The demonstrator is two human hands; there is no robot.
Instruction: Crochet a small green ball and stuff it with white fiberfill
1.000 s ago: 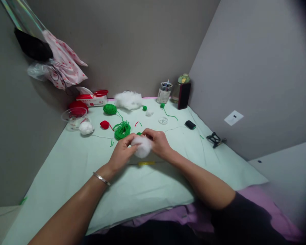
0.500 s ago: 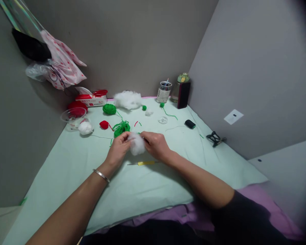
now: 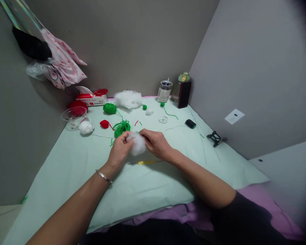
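A tuft of white fluffy fibre [image 3: 137, 144] is held between both hands above the pale green cloth. My left hand [image 3: 120, 148] pinches its left side, thumb and fingers closed. My right hand [image 3: 156, 143] is closed at its upper right edge, fingertips curled and partly hidden. Just behind my left hand lies a loose bundle of green yarn [image 3: 122, 128]. A hook with a yellow handle [image 3: 146, 162] rests on the cloth in front of the fibre.
At the back are a larger white fibre heap [image 3: 128, 99], a green yarn ball [image 3: 109, 108], a pen tin [image 3: 164, 91] and a phone [image 3: 184, 95] against a bottle. A red ball [image 3: 104, 124] and white yarn [image 3: 86, 127] sit left; a black clip stand [image 3: 216, 139] is right.
The fibre tuft has shifted slightly right and changed shape. Both hands have moved a little, my left thumb now lying further over the tuft.
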